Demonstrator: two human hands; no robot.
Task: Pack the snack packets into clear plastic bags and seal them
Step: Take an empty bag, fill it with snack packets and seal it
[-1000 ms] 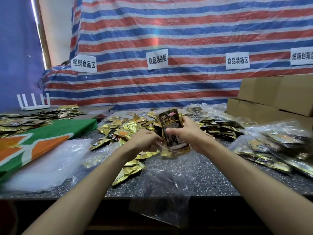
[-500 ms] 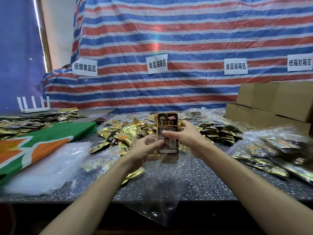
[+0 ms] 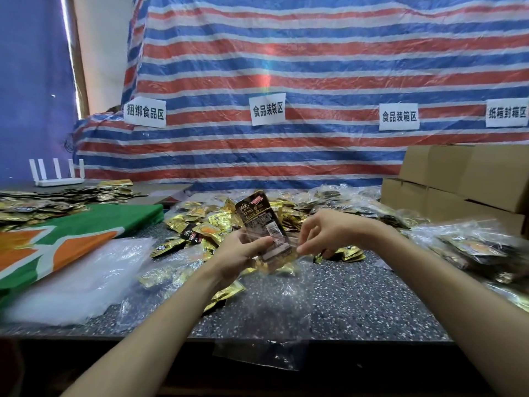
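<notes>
1. Watch the risk here: if the left fingers [image 3: 254, 245] loosen, the stack of snack packets [image 3: 259, 217] could fan out and snag the mouth of the clear plastic bag [image 3: 274, 310].
2. Left fingers curl round the stack's lower half; right fingers [image 3: 307, 247] pinch the bag's edge just beside it, above the surface [image 3: 357, 305].

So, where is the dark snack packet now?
Head view, centre: the dark rectangular foil snack packet stands tilted, its lower end held by the left hand, the right hand pinching the clear plastic bag beside it, before the gold packet pile.
</notes>
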